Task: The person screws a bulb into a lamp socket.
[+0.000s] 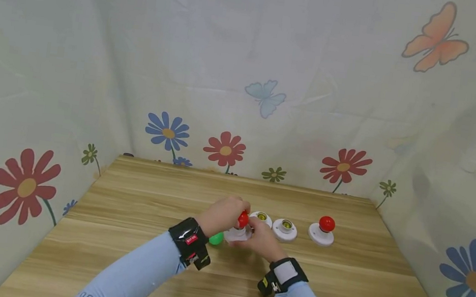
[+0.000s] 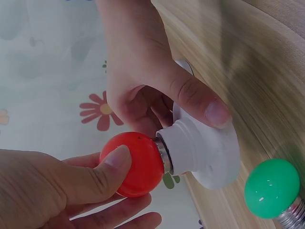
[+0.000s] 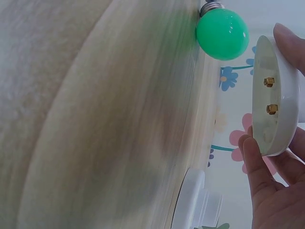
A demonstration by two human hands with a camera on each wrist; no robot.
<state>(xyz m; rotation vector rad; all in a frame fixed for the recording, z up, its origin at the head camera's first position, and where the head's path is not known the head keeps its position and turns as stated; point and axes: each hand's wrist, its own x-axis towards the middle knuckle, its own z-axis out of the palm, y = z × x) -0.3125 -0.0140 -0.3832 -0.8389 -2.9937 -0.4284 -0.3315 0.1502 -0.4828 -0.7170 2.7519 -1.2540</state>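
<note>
My left hand [image 1: 222,215] pinches a red light bulb [image 2: 143,167] between thumb and fingers. The bulb's metal screw base sits partly inside the mouth of a white lamp holder [image 2: 205,148], with some silver thread showing. Gripping that lamp holder by its round base is my right hand [image 1: 264,242]. In the right wrist view the holder is lifted off the table and tilted, its hollow underside showing two brass screws [image 3: 271,109]. A green bulb [image 2: 271,188] lies on the table beside the hands, its threaded end bare.
Two white lamp holders without bulbs, one [image 1: 261,217] partly behind the right hand and another [image 1: 285,230] beside it, stand on the wooden table [image 1: 148,187]. Farther right, a red bulb [image 1: 327,223] stands upright in a lamp holder [image 1: 320,236]. A flowered curtain [image 1: 199,99] surrounds the table.
</note>
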